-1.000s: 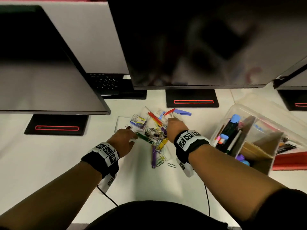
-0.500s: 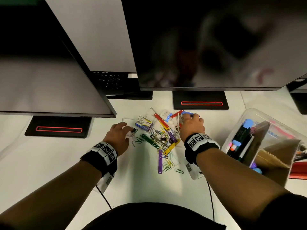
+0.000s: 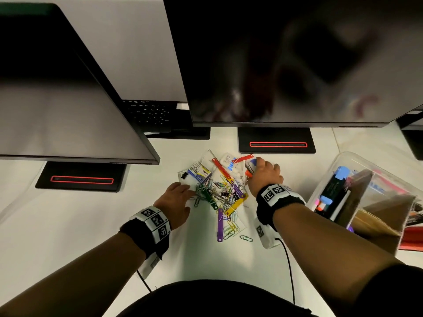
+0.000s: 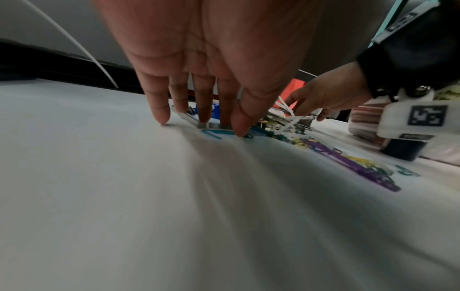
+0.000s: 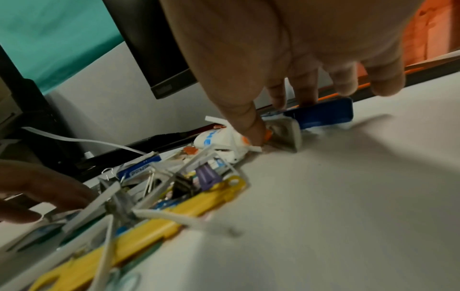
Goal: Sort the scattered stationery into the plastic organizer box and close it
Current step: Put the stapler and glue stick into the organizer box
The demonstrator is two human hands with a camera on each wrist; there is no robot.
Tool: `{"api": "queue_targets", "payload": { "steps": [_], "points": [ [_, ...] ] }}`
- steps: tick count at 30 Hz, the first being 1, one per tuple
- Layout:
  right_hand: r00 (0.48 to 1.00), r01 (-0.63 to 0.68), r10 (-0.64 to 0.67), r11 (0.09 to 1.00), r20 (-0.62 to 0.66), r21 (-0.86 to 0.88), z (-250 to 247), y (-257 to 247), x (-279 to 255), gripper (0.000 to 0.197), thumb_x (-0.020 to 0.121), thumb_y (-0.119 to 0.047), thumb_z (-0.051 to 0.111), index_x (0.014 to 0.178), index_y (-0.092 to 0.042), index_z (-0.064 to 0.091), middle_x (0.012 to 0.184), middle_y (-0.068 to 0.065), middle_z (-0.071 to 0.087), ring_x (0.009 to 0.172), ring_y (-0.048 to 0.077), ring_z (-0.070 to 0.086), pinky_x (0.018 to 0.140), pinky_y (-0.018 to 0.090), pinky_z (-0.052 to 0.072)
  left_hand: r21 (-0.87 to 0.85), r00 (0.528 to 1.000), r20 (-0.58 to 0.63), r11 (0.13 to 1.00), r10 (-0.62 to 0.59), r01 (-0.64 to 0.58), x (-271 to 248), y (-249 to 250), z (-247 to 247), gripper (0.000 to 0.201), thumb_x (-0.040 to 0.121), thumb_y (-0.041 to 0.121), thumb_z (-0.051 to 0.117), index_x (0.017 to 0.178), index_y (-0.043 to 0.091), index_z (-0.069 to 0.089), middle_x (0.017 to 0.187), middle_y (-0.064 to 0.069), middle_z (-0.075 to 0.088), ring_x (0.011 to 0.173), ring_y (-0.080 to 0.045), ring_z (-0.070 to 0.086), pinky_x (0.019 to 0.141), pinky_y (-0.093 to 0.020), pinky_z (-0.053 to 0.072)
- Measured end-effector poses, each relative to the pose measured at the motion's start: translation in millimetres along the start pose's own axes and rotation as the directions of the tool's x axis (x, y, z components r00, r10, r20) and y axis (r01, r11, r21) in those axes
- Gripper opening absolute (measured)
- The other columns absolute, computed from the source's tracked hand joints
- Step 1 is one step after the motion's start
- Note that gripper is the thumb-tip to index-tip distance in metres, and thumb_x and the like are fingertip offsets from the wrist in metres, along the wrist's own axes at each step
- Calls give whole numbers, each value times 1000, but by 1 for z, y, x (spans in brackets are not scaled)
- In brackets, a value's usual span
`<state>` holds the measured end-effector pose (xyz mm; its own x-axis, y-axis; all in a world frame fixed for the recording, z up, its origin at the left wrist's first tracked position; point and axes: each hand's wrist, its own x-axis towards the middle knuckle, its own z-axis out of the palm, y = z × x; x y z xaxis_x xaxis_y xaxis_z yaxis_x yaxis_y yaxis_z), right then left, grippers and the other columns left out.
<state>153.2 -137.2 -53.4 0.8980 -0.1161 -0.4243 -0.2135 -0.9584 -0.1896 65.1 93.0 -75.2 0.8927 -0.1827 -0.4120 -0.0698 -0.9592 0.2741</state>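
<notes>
The right hand (image 3: 265, 173) has thumb and 2 fingers curled round a blue stapler (image 5: 321, 113) at the pile's far right edge, its long axis running thumb-to-fingers across the palm. The left hand (image 3: 177, 200) lies flat, fingers straight, pressing clear packaging beside the paper clips (image 3: 231, 227). The plastic organizer box (image 3: 343, 161) stands open, right of the right wrist, so I judge that hand nearer.

two dark monitors (image 3: 286, 60) above a white desk (image 3: 57, 225)
</notes>
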Motion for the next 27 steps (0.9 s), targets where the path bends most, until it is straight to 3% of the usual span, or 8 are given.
{"api": "queue_targets", "payload": {
  "steps": [3, 7, 10, 12, 16, 20, 22, 27],
  "points": [
    [1000, -17, 17, 1000, 0, -25, 3, -1, -7, 50, 86, -30, 58, 130, -15, 38, 129, 11, 49, 118, 30, 45, 95, 42, 42, 13, 999, -24, 999, -44, 45, -4, 11, -11, 41, 90, 23, 45, 130, 24, 50, 136, -1, 52, 127, -23, 45, 107, -32, 36],
    [987, -100, 99, 995, 127, 0, 6, 4, -20, 55, 82, -40, 61, 125, -15, 36, 123, 13, 50, 114, 33, 51, 94, 43, 46, -9, 993, -117, 999, -34, 33, 9, 31, -38, 30, 89, 22, 45, 116, 23, 60, 122, -3, 62, 113, -23, 57, 95, -32, 45],
    [976, -93, 94, 996, 196, -12, 7, 13, -30, 56, 80, -40, 60, 123, -15, 35, 120, 13, 52, 111, 35, 54, 93, 43, 48, -18, 992, -118, 999, 37, -39, 27, 50, -53, 28, 91, 21, 42, 112, 20, 60, 120, -4, 62, 113, -23, 55, 94, -32, 45],
    [973, -107, 109, 994, 202, -23, 6, 20, -37, 52, 82, -36, 58, 124, -14, 36, 121, 14, 51, 113, 35, 53, 93, 43, 48, 3, 993, -96, 997, 75, -75, 40, 65, -60, 31, 91, 21, 41, 117, 23, 58, 127, -1, 57, 119, -21, 50, 100, -34, 43],
    [973, -128, 125, 992, 195, 2, 6, 29, -50, 49, 86, -32, 52, 128, -14, 35, 126, 14, 44, 118, 36, 46, 95, 44, 45, 163, 994, 47, 981, 98, -104, 72, 92, -62, 43, 89, 16, 43, 131, 26, 48, 137, 0, 47, 128, -21, 38, 107, -37, 37],
    [988, -11, 3, 999, 157, 47, 1, 29, -67, 60, 83, -35, 56, 134, -14, 31, 133, 13, 37, 122, 34, 38, 97, 42, 40, 279, 988, 99, 950, 115, -139, 93, 97, -50, 61, 85, 12, 50, 142, 24, 30, 146, -3, 33, 134, -25, 28, 107, -41, 36],
    [987, 53, -64, 996, 150, 75, -1, 29, -72, 65, 83, -34, 56, 138, -15, 28, 139, 13, 33, 126, 35, 34, 101, 42, 37, 293, 986, 101, 943, 134, -158, 99, 96, -45, 61, 88, 13, 50, 143, 24, 26, 150, -5, 25, 138, -25, 22, 110, -42, 32],
    [973, 143, -167, 978, 159, 152, -5, 34, -81, 62, 81, -28, 58, 138, -15, 35, 139, 12, 34, 126, 35, 36, 105, 39, 37, 329, 974, 69, 917, 214, -225, 112, 96, -40, 47, 87, 14, 54, 132, 23, 40, 137, -2, 41, 130, -23, 30, 104, -39, 40]
  ]
}}
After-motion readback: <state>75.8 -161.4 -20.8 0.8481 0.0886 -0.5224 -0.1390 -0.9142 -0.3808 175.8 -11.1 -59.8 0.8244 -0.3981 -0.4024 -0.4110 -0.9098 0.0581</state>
